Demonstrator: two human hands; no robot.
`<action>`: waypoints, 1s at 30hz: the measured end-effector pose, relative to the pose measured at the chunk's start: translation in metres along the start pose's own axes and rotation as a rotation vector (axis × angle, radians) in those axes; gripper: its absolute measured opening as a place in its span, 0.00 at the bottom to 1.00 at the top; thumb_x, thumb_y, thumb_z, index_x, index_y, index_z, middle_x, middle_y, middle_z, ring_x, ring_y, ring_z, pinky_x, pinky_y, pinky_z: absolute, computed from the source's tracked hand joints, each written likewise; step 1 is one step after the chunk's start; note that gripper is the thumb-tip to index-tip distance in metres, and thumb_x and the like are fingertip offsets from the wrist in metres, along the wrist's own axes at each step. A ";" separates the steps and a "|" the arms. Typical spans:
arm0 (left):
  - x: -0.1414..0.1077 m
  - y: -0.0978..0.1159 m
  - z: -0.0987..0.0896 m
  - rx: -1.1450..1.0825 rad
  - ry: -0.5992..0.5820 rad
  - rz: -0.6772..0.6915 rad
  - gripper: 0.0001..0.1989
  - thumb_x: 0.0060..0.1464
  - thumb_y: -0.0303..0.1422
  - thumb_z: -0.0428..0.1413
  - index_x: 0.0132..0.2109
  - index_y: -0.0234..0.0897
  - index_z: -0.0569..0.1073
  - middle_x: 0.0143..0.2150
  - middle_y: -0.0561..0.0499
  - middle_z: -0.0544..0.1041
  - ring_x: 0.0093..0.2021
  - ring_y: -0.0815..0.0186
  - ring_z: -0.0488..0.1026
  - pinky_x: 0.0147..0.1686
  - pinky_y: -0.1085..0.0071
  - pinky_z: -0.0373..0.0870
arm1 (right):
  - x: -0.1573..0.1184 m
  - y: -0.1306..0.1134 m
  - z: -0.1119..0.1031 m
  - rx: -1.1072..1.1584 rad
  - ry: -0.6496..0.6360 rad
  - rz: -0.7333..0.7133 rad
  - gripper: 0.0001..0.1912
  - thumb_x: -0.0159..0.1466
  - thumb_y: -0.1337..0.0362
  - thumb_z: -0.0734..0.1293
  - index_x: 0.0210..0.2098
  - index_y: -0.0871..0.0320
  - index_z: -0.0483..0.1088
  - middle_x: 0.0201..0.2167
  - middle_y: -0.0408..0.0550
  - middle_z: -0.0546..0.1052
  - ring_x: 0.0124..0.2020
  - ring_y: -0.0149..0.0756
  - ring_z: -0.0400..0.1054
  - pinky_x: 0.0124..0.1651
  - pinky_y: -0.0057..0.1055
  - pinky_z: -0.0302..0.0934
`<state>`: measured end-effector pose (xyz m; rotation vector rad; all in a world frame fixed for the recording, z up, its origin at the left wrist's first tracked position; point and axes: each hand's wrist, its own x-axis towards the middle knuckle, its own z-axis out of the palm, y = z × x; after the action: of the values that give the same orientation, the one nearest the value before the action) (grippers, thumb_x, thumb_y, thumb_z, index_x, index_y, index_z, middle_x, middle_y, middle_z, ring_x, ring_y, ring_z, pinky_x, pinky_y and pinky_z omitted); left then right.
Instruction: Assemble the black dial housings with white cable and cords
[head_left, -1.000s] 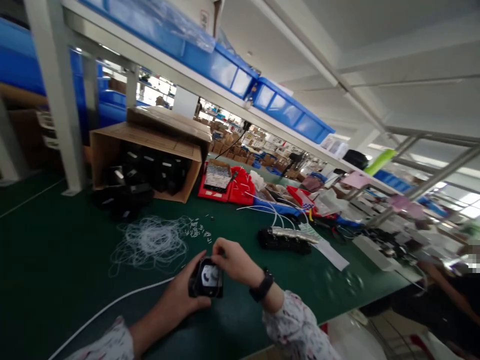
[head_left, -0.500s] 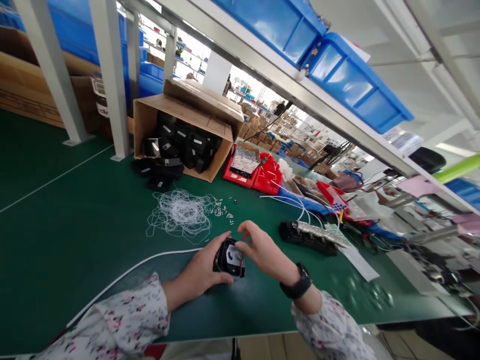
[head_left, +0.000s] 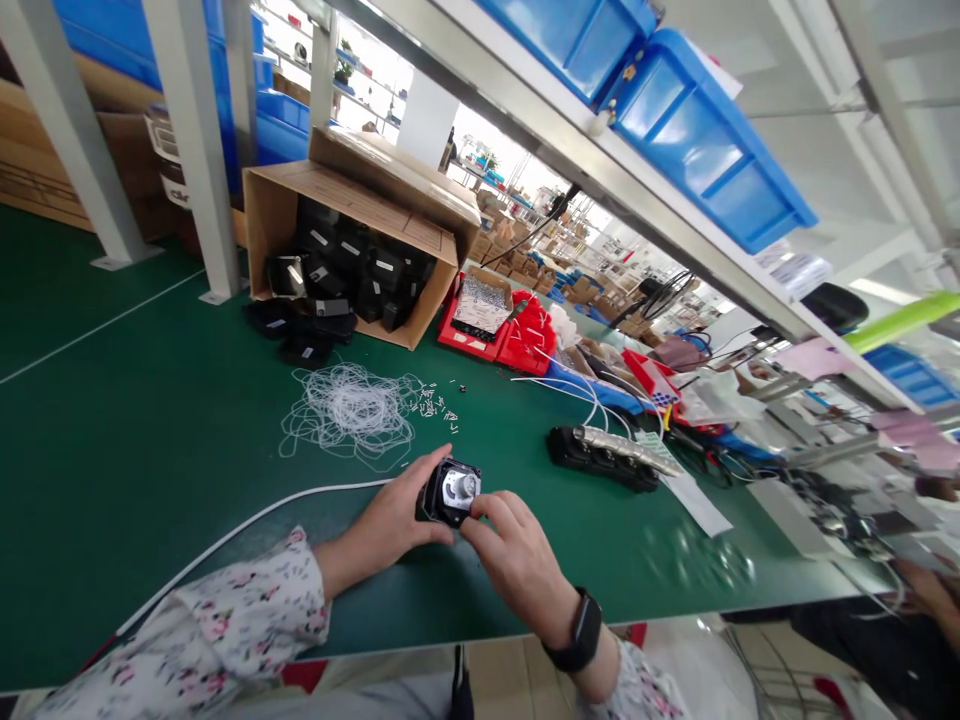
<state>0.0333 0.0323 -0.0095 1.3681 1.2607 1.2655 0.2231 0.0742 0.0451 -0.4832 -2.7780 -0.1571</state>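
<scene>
My left hand (head_left: pixel 405 505) is wrapped round a black square housing (head_left: pixel 433 490), tilted up off the green bench. Inside its open face sits a silvery metal part (head_left: pixel 460 485) with a round cylinder. With thumb and forefinger pinched together, my right hand (head_left: pixel 510 545) touches the housing's lower right edge; whatever is between those fingertips is too small to make out. A white cable (head_left: pixel 255 535) runs along the bench to the left hand. Beyond the hands lie a tangle of thin white thread (head_left: pixel 352 410) and several tiny loose pieces (head_left: pixel 431 402).
A cardboard box (head_left: pixel 352 200) full of black housings lies on its side at the back. Red bins (head_left: pixel 472 335) stand beside it. To the right are a black strip-like block (head_left: pixel 600 462) and a paper strip (head_left: pixel 697 505). Blue bins (head_left: pixel 705 140) sit on the overhead shelf.
My right hand has come down from above the housing to its lower right edge, fingers now pinched. The metal part's cylinder shows uncovered. The whole view has shifted slightly.
</scene>
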 end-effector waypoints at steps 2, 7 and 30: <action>0.000 -0.002 0.001 -0.006 0.002 -0.007 0.48 0.38 0.25 0.66 0.64 0.42 0.53 0.62 0.47 0.62 0.60 0.57 0.59 0.61 0.61 0.54 | 0.005 0.005 -0.004 0.015 0.013 -0.016 0.08 0.67 0.72 0.57 0.37 0.60 0.68 0.38 0.51 0.70 0.36 0.37 0.60 0.39 0.34 0.60; -0.002 -0.007 0.003 -0.031 0.031 -0.005 0.42 0.36 0.25 0.69 0.57 0.44 0.57 0.58 0.48 0.65 0.56 0.57 0.65 0.57 0.60 0.60 | 0.006 0.010 -0.015 -0.054 -0.018 0.002 0.10 0.67 0.72 0.56 0.38 0.60 0.68 0.38 0.52 0.71 0.36 0.38 0.61 0.38 0.37 0.62; -0.001 0.003 -0.001 -0.092 0.029 -0.106 0.58 0.35 0.25 0.70 0.66 0.46 0.42 0.60 0.48 0.65 0.60 0.58 0.61 0.59 0.65 0.54 | 0.103 0.044 -0.014 0.276 -0.442 0.314 0.07 0.58 0.74 0.66 0.26 0.59 0.73 0.26 0.44 0.76 0.27 0.31 0.67 0.30 0.26 0.53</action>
<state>0.0327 0.0312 -0.0067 1.2066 1.2621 1.2581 0.1503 0.1449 0.0941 -0.9653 -3.0168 0.4506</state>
